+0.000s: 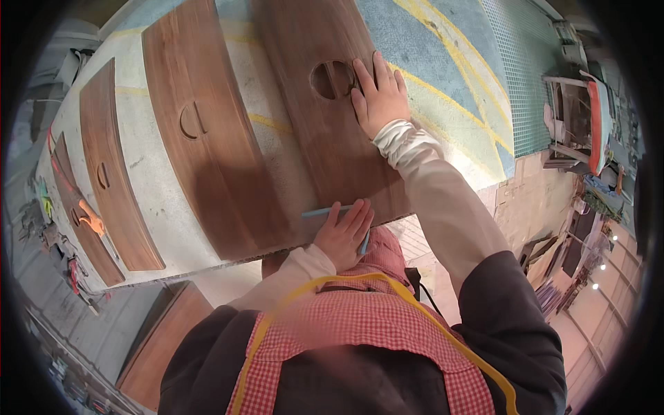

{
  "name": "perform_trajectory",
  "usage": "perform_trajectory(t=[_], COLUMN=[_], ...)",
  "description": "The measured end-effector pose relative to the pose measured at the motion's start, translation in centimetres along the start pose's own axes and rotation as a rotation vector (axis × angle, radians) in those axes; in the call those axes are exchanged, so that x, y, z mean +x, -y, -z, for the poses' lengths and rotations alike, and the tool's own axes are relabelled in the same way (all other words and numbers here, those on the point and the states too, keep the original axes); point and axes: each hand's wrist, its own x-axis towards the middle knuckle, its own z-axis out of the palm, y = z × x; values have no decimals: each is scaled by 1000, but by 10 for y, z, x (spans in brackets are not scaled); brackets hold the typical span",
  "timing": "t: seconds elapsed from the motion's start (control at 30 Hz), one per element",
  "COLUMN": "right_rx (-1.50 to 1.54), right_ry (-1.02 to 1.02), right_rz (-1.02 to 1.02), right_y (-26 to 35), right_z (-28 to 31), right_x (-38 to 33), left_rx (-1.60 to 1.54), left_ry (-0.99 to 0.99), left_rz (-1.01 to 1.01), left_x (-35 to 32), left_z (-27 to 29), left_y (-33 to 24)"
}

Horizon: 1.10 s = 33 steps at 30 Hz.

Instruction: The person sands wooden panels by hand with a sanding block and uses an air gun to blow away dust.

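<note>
A brown wood-grain panel (325, 131) with a round recessed handle cutout (333, 79) lies lengthwise before me on the worktable. My right hand (382, 100) is open on its right side, fingers spread beside the cutout. My left hand (344, 235) is at the panel's near end, its fingers closed over a thin light-blue strip (317, 212). Blue shows on both sides of these fingers; what the strip is made of I cannot tell.
More brown panels with half-round cutouts lie to the left: a wide one (197, 131), a narrower one (117, 173) and another (83, 214). An orange-handled tool (90, 218) rests on the leftmost panels. Green mesh (532, 83) covers the far right.
</note>
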Motion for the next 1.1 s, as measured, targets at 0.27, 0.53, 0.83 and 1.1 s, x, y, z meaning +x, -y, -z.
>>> perform_trajectory(t=[0.27,0.53,0.83,1.1], right_rx=[117,129,175,200], right_ry=[-227,-92,69,133], right_rz=[-85,-275,-266,-264], right_y=[-10,-12,-1,0], right_z=[-15,-16,12,17], right_x=[3,-14,-23,-11], left_rx=[160,59,594,503], left_ry=[-187,102,-305,-396], left_rz=[239,242,395,556], left_x=[70,64,213,289], left_z=[91,80,180,271], left_y=[59,34,230,327])
